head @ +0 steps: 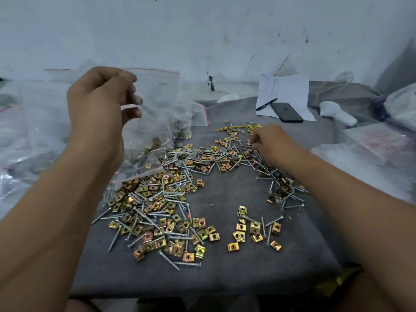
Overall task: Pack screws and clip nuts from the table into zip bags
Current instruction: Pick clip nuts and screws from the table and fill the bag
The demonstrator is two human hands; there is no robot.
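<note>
My left hand [102, 102] holds up a clear zip bag [155, 122] with a red strip by its mouth, fingers curled on its edge. The bag hangs over the left of the table and holds some screws, clip nuts and grey caps at its bottom. Gold clip nuts [157, 221] and silver screws [144, 212] lie scattered in a big pile on the grey cloth [225, 278]. A smaller group of clip nuts [254, 230] lies at the front right. My right hand [272, 140] reaches into the far pile, fingertips curled down among screws; what they pinch is hidden.
A black phone [287, 111] and a pen [266, 104] lie on white paper [290, 91] at the back right. Heaps of plastic bags [27, 131] flank the cloth on both sides. A white object [337, 113] sits at the right. Yellow wires [238, 127] lie beyond the pile.
</note>
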